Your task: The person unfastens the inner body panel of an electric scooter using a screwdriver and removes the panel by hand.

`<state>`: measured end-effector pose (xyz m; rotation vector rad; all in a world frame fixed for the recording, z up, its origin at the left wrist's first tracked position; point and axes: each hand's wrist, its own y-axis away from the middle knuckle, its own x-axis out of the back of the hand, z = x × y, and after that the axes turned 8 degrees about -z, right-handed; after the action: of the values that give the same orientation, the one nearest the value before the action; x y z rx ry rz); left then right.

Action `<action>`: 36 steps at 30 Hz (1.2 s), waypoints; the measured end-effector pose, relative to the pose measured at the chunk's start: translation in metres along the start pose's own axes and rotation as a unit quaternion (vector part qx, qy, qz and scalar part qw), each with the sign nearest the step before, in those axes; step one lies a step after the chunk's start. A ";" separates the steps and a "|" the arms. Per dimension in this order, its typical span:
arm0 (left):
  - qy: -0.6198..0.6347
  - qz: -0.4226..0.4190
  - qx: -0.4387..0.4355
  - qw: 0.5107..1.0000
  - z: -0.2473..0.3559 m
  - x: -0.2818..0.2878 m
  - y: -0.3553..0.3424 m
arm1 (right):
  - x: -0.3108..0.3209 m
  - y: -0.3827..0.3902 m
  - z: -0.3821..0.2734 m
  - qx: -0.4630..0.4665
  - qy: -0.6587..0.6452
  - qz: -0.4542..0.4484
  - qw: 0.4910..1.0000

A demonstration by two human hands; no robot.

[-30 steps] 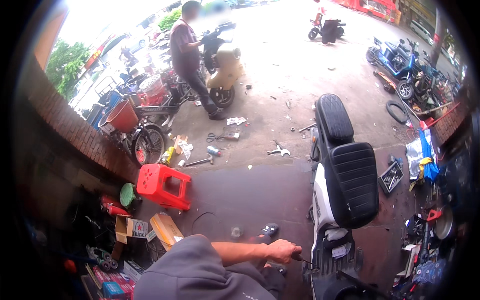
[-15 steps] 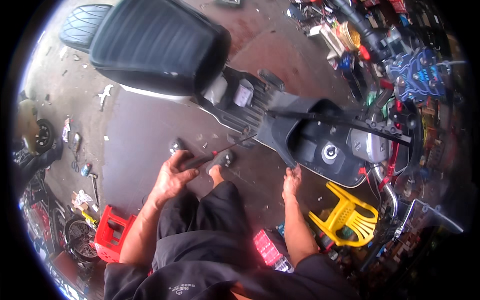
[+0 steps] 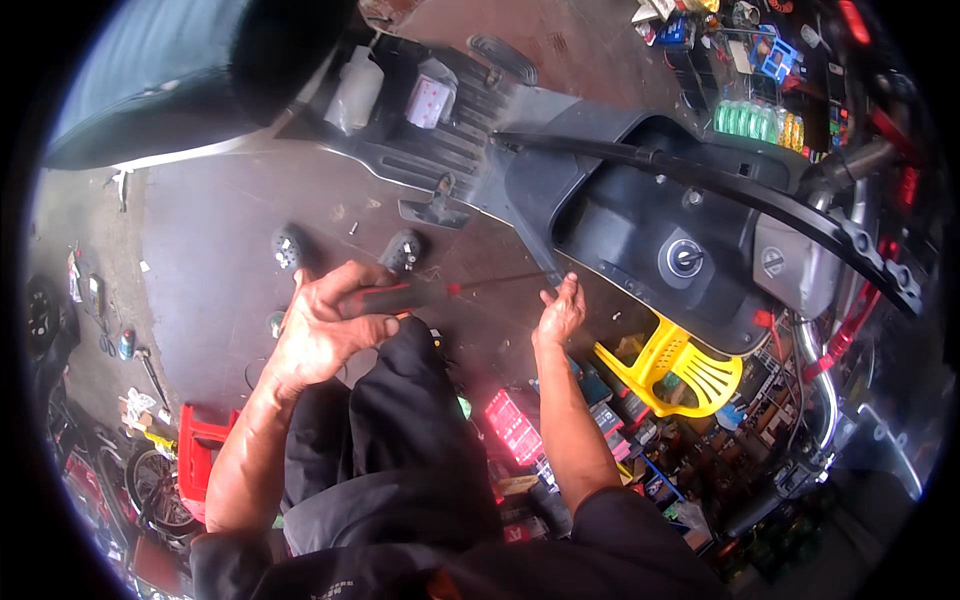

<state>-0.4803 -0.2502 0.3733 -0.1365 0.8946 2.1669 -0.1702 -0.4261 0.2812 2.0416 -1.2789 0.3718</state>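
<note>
My left hand (image 3: 332, 325) is closed round the dark handle of a screwdriver (image 3: 400, 297), blurred by motion. Its long thin shaft points right, toward the lower edge of a motor scooter's dark grey front panel (image 3: 537, 200). At that edge, my right hand (image 3: 562, 318) has its fingers curled up beside the screwdriver's tip. Whether those fingers pinch the tip, a small part or the panel edge cannot be made out. Right of them, the panel's hollow holds a round ignition lock (image 3: 684, 258).
The scooter's ribbed footboard (image 3: 420, 150) carries a white bottle (image 3: 354, 90) and a small box (image 3: 431, 100). Below the panel is a yellow plastic chair (image 3: 680, 370); a red stool (image 3: 205, 450) stands by my left forearm. Boxes and parts crowd the lower right.
My view has come closer to the scooter's front. The screwdriver has swung from pointing up and right to nearly level, its tip now by my right hand. The right hand's fingers have shifted at the panel edge.
</note>
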 end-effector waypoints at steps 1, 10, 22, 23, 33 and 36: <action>0.045 -0.015 -0.005 0.999 0.001 -0.005 -0.008 | -0.002 -0.002 0.000 -0.008 -0.010 -0.004 1.000; -0.088 -0.067 -0.105 0.988 -0.044 -0.044 -0.087 | -0.005 -0.027 0.006 -0.071 -0.185 -0.009 0.980; -0.154 -0.043 -0.130 0.979 -0.041 -0.058 -0.106 | -0.006 -0.053 0.031 -0.072 -0.191 -0.061 0.977; -0.148 -0.040 -0.134 0.979 -0.041 -0.058 -0.107 | -0.006 -0.053 0.030 -0.081 -0.193 -0.054 0.976; 0.032 -0.061 -0.008 0.998 -0.048 -0.039 -0.124 | -0.006 -0.059 0.028 -0.074 -0.244 -0.047 0.966; -0.011 -0.061 -0.041 0.997 -0.048 -0.041 -0.121 | -0.005 -0.059 0.028 -0.071 -0.252 -0.057 0.963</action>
<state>-0.3763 -0.2507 0.2847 -0.2029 0.7648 2.0890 -0.1247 -0.4253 0.2347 2.1464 -1.4187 -0.3087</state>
